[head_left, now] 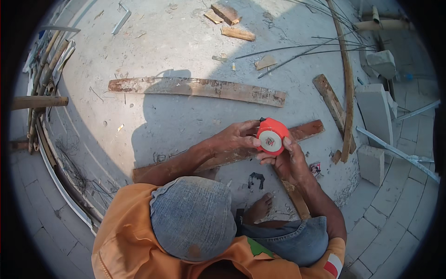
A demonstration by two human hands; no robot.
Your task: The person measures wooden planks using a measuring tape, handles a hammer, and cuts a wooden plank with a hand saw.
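A round red tape measure [272, 135] with a white centre label is held between both hands above a concrete floor. My left hand [234, 138] grips its left side with the fingers curled on the case. My right hand [288, 162] cups it from below and the right, thumb against the edge. No tape blade shows pulled out. Right under the hands lies a long reddish wooden plank [304, 131], running from lower left to upper right. My bare foot [259, 208] rests on the floor below the hands.
A weathered plank [195, 87] lies across the floor further out. Another short plank [331, 98] and a thin curved strip [347, 83] lie at right, beside grey concrete blocks [374, 109]. Thin steel rods [302, 50], wood scraps [227, 14] and a bamboo pole [39, 101] ring the area.
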